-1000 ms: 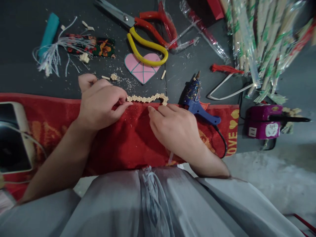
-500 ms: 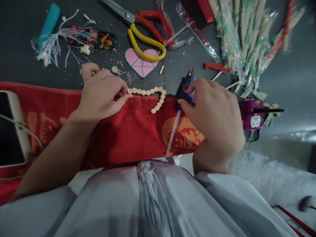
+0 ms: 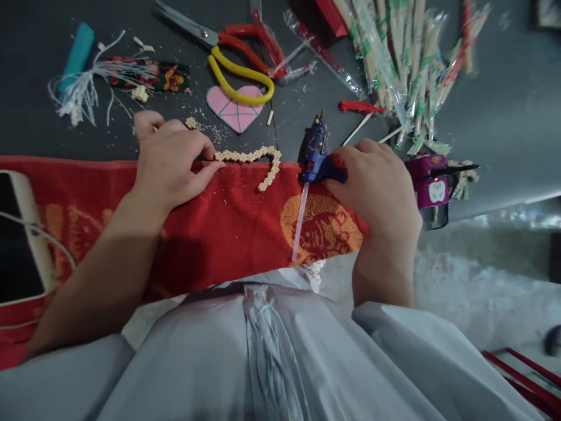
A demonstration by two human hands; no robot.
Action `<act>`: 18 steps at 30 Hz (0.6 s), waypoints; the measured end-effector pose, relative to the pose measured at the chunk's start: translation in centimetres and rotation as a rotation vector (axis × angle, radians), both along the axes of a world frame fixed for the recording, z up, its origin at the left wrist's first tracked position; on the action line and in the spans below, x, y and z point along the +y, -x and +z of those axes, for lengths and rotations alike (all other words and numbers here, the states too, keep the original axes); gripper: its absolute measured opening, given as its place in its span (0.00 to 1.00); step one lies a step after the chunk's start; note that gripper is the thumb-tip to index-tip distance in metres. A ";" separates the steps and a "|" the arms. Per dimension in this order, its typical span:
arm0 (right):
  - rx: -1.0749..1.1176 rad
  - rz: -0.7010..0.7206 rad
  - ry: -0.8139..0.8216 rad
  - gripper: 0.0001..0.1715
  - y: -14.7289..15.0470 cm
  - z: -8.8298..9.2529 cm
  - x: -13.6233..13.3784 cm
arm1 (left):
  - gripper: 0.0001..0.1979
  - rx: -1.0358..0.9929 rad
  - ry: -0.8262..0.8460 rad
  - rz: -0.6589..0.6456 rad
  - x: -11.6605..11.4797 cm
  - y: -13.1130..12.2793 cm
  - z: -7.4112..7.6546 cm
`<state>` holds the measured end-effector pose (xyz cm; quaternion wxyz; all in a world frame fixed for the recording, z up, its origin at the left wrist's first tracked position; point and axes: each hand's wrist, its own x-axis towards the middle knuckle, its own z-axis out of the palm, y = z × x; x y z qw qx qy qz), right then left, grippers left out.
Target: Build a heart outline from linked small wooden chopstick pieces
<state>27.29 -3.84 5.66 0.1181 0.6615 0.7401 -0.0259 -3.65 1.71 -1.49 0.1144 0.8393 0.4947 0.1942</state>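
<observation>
My left hand (image 3: 173,161) rests at the far edge of the red towel (image 3: 210,234), thumb and fingers pinched at one end of a pale, knobbly strip (image 3: 245,155) of small bead-like pieces. The strip's free end hooks round onto the towel. On the right, my right hand (image 3: 377,181) has its fingers closed at the handle of a blue glue gun (image 3: 316,158). The gun's nozzle points away from me, and a clear glue stick (image 3: 300,222) sticks out of its back over the towel. A pink paper heart (image 3: 236,114) lies beyond the strip.
Scissors (image 3: 239,82) with yellow and orange handles lie behind the heart. Wrapped chopsticks (image 3: 403,64) pile up at the back right, near a purple device (image 3: 429,181). White string (image 3: 83,88) and a teal roll (image 3: 78,55) sit far left; a phone (image 3: 30,234) lies on the towel.
The glue gun now shows more of its body and handle, with my right hand farther back on the handle. My left hand keeps its pinch on the strip. The whole view has shifted slightly.
</observation>
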 end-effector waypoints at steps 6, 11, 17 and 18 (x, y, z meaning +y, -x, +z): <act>-0.044 -0.049 0.017 0.17 0.1 1.0 0.8 | 0.18 0.015 -0.016 -0.021 0.4 0.4 -0.5; -0.015 -0.031 -0.084 0.16 -0.3 0.6 2.6 | 0.15 0.016 -0.048 -0.016 0.4 0.3 -0.5; -0.021 -0.015 -0.003 0.18 0.4 0.3 4.7 | 0.15 0.018 -0.011 -0.025 0.4 0.1 -0.1; -0.027 -0.010 0.031 0.19 0.5 0.5 4.8 | 0.13 0.019 -0.014 -0.028 0.4 0.1 -0.1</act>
